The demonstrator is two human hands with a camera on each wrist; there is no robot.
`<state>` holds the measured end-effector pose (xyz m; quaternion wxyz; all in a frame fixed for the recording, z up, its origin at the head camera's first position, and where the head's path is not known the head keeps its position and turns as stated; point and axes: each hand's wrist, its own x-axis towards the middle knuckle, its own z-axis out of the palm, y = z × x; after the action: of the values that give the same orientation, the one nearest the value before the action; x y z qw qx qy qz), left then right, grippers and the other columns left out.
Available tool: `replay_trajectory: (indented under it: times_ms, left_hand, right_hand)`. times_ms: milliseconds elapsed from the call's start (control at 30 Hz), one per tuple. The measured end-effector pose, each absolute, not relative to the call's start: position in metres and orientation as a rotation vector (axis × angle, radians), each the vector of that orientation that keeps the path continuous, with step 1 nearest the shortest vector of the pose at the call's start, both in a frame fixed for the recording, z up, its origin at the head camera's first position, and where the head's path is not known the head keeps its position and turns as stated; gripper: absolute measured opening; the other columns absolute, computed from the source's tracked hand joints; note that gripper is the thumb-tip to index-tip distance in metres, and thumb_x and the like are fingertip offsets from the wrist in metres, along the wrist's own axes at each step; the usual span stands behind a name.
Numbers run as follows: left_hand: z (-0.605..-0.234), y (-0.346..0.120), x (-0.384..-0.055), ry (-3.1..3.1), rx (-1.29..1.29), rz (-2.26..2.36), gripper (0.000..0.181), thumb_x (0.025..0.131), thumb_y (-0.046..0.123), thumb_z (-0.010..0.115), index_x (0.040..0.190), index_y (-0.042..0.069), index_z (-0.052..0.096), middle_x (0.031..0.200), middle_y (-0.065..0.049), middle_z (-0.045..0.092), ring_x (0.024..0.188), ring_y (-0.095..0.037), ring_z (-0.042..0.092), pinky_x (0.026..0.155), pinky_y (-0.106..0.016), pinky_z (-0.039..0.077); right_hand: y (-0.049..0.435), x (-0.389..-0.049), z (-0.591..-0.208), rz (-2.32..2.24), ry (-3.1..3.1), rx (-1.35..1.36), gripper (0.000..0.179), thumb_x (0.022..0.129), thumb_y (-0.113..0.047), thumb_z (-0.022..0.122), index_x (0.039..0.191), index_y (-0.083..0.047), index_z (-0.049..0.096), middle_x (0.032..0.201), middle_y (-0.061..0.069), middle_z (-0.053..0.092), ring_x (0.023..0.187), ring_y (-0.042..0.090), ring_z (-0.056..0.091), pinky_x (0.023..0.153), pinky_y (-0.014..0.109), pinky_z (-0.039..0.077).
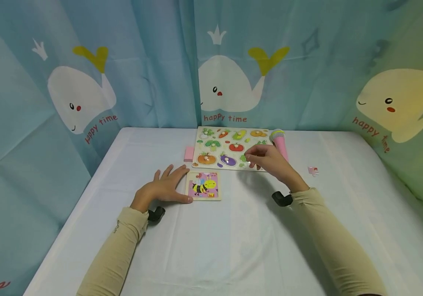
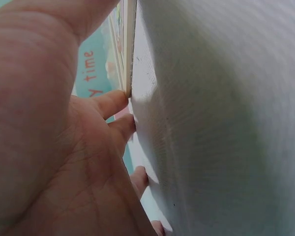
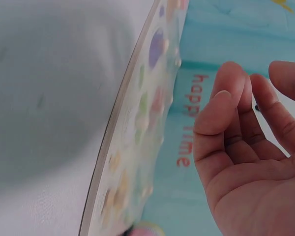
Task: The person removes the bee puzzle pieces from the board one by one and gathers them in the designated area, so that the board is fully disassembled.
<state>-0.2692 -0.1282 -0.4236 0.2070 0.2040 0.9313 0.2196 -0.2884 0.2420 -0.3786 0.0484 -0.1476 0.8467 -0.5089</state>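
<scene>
The left hand (image 1: 162,188), its grip spread wide, touches the left side of a bee puzzle (image 1: 205,187) lying on the tabletop (image 1: 211,250). The right hand (image 1: 270,161) hovers above the near right part of a vegetable board (image 1: 223,151), its grip curled closed around nothing visible. A pink microphone (image 1: 281,148) lies right of the board, a pink block (image 1: 189,154) left.

My beige sleeves (image 1: 119,242) look like matt cloth, as do the white cloth-covered tabletop (image 1: 204,246) and light-blue whale-print curtain (image 1: 159,61), while the small square bee puzzle (image 1: 204,187) shows pale wooden edges and the white rectangular vegetable board (image 1: 220,151) looks smooth.
</scene>
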Motion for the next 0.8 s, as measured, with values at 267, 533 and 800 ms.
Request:
replay_trajectory:
  times_ms: [267, 533, 800]
  left_hand:
    - [-0.42, -0.128, -0.267, 2.61, 0.574, 0.599, 0.109, 0.089, 0.055, 0.08, 0.171, 0.012, 0.024, 0.179, -0.01, 0.011, 0.163, -0.041, -0.005, 0.124, -0.068, -0.009]
    - [-0.421, -0.129, -0.268, 2.625, 0.564, 0.577, 0.109, 0.089, 0.058, 0.081, 0.172, 0.013, 0.024, 0.179, -0.01, 0.012, 0.163, -0.041, -0.004, 0.124, -0.069, -0.007]
    - [-0.421, -0.128, -0.268, 2.624, 0.567, 0.576, 0.11, 0.089, 0.058, 0.08, 0.172, 0.014, 0.024, 0.179, -0.009, 0.011, 0.163, -0.041, -0.005, 0.124, -0.069, -0.007]
  right_hand:
    - [0.207, -0.289, -0.382, -1.524, 2.544, -0.48, 0.027, 0.106, -0.014, 0.067, 0.122, 0.008, 0.069, 0.106, 0.025, 0.071, 0.089, 0.035, 0.068, 0.074, 0.04, 0.055]
    - [0.166, -0.294, -0.386, -1.471, 2.493, -0.581, 0.024, 0.105, -0.011, 0.068, 0.119, 0.008, 0.071, 0.109, 0.019, 0.069, 0.09, 0.038, 0.068, 0.077, 0.044, 0.056]
    - [0.143, -0.292, -0.393, -1.398, 2.463, -0.634, 0.021, 0.104, -0.008, 0.066, 0.119, 0.007, 0.071, 0.112, 0.014, 0.068, 0.096, 0.03, 0.066, 0.082, 0.047, 0.059]
